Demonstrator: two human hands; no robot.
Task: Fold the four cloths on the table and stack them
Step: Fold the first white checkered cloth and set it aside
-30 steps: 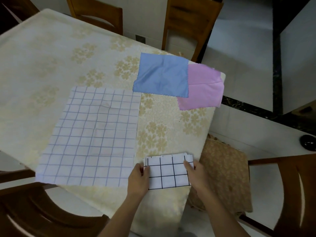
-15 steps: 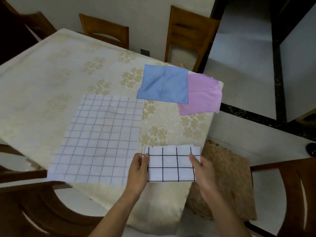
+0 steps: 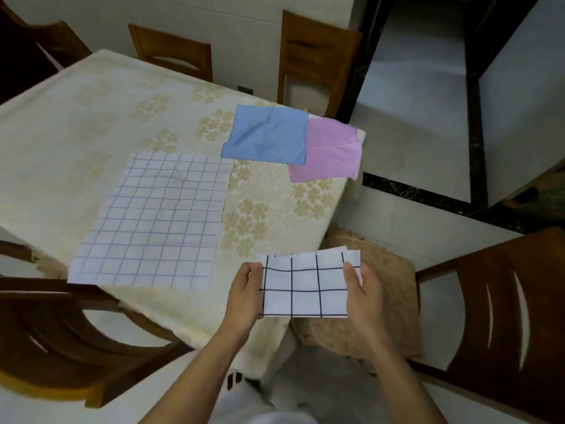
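Holding the folded black-grid cloth [image 3: 305,286] by its two short sides, the left hand [image 3: 244,296] and the right hand [image 3: 362,293] each pinch an edge between thumb and fingers, thumbs on top; the cloth sits at lower centre of the frame, apparently lifted just off the near corner of the table [image 3: 91,117]. Risk: its layers fan apart at the upper right corner, so a loose pinch or a careless set-down could let the fold slip open, probably meaning a refold. Risk: the packet hangs partly past the table edge, above the cushioned chair [image 3: 367,301] at lower right, so a drop could land off the table. Three cloths look unfolded: the large blue-grid cloth [image 3: 153,221] lies flat at centre left, its lower edge reaching the table's near edge; the blue cloth [image 3: 266,134] at upper centre overlaps the pink cloth [image 3: 330,154], which sits on the far right corner with one edge appearing to droop over it, so a tug on the blue one could drag it off. Wooden chairs ring the table; none blocks the reach.
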